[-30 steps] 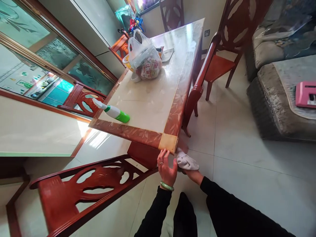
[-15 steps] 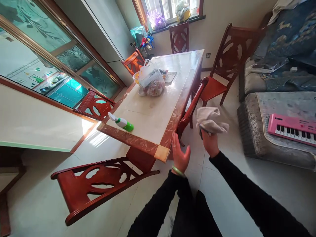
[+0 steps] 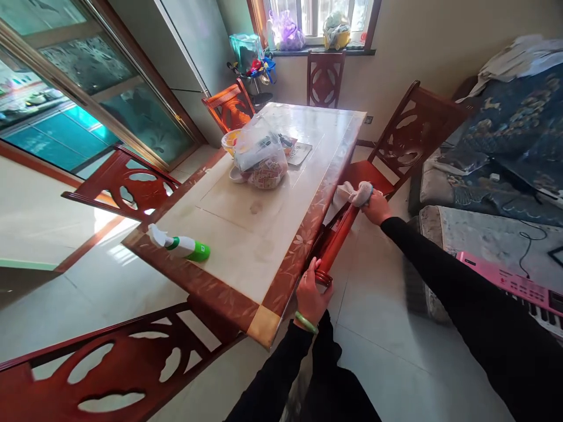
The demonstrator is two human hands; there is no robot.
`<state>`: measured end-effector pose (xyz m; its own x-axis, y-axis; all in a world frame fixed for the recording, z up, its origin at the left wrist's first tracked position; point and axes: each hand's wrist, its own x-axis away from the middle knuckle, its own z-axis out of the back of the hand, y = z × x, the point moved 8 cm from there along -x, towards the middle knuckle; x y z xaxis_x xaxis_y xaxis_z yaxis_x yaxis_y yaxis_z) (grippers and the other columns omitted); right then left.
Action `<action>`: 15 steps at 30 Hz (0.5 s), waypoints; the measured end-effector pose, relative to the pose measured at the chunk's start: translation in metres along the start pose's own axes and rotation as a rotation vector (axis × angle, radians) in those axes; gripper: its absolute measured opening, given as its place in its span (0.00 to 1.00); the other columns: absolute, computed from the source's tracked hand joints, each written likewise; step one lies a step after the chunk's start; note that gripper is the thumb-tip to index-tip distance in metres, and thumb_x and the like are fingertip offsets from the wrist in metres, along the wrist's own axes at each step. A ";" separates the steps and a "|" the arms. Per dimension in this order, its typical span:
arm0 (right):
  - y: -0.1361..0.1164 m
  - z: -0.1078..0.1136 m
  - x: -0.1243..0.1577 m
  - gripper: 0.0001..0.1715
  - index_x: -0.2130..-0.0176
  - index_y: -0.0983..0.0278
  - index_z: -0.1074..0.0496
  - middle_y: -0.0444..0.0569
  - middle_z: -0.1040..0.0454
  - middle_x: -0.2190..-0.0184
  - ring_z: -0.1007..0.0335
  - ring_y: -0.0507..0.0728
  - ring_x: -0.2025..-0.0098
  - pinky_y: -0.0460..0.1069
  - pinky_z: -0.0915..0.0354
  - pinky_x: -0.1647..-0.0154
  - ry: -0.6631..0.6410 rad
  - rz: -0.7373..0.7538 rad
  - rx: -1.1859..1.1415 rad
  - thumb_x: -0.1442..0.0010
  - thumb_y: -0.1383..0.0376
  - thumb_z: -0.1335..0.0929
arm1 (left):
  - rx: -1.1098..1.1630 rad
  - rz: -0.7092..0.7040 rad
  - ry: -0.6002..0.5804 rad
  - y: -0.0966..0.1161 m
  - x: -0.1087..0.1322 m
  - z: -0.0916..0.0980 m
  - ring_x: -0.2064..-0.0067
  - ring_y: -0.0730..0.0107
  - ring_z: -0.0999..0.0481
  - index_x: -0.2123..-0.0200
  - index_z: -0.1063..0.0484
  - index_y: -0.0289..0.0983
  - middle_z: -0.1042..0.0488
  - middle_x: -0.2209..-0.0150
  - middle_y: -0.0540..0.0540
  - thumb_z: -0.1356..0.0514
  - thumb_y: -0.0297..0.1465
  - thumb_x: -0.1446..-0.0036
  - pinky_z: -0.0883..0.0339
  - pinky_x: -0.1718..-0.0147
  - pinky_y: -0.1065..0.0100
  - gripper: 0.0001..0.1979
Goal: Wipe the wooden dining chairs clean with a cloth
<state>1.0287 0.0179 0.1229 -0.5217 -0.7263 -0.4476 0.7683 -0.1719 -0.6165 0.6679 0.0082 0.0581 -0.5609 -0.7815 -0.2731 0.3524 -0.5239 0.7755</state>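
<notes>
My left hand [image 3: 311, 294], with a green bangle at the wrist, grips the near end of the top rail of a red wooden chair [image 3: 338, 237] pushed in at the table's right side. My right hand [image 3: 375, 207] is closed on a pale cloth [image 3: 356, 192] and presses it onto the far end of that same rail. Both sleeves are black. The marble-topped dining table [image 3: 246, 252] with its brown leaf-patterned border lies just left of both hands.
A green and white spray bottle [image 3: 180, 247] lies on the table's near left. A plastic bag of items [image 3: 259, 153] sits further back. More red chairs [image 3: 404, 140] surround the table. A sofa with a pink toy keyboard [image 3: 514, 285] is on the right.
The view has risen from low by the table corner. My left hand left the table corner and took the chair rail. My right hand lifted the cloth and set it on the rail.
</notes>
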 end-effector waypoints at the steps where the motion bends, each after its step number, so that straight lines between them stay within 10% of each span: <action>1: -0.010 -0.003 0.008 0.31 0.40 0.73 0.23 0.73 0.22 0.41 0.27 0.74 0.36 0.73 0.34 0.27 0.020 -0.027 -0.013 0.34 0.57 0.34 | 0.003 0.004 -0.003 -0.002 0.002 -0.001 0.36 0.49 0.15 0.22 0.38 0.44 0.18 0.33 0.39 0.31 0.30 0.37 0.20 0.37 0.48 0.42; 5: -0.096 -0.037 0.104 0.20 0.49 0.59 0.18 0.58 0.17 0.48 0.21 0.67 0.44 0.65 0.24 0.33 -0.044 0.076 -0.098 0.34 0.53 0.32 | -0.011 0.048 -0.005 -0.020 0.011 -0.004 0.39 0.43 0.14 0.25 0.33 0.42 0.17 0.37 0.36 0.31 0.35 0.36 0.18 0.40 0.46 0.37; 8: -0.144 -0.062 0.155 0.18 0.46 0.50 0.18 0.47 0.16 0.43 0.21 0.64 0.37 0.63 0.30 0.23 -0.384 0.388 -0.212 0.31 0.58 0.32 | -0.050 0.070 0.022 -0.030 0.017 -0.002 0.49 0.38 0.11 0.34 0.25 0.40 0.13 0.47 0.35 0.28 0.38 0.39 0.15 0.52 0.45 0.31; 15: 0.004 -0.009 0.001 0.24 0.44 0.66 0.18 0.66 0.19 0.40 0.30 0.75 0.28 0.77 0.49 0.17 -0.297 0.186 -0.097 0.36 0.61 0.32 | 0.063 0.150 -0.002 -0.007 0.018 0.000 0.26 0.49 0.24 0.21 0.41 0.44 0.22 0.30 0.36 0.34 0.35 0.31 0.26 0.28 0.45 0.39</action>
<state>1.0276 0.0225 0.1144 -0.2347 -0.9033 -0.3591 0.7937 0.0352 -0.6072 0.6552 -0.0021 0.0484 -0.5071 -0.8486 -0.1510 0.3842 -0.3793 0.8417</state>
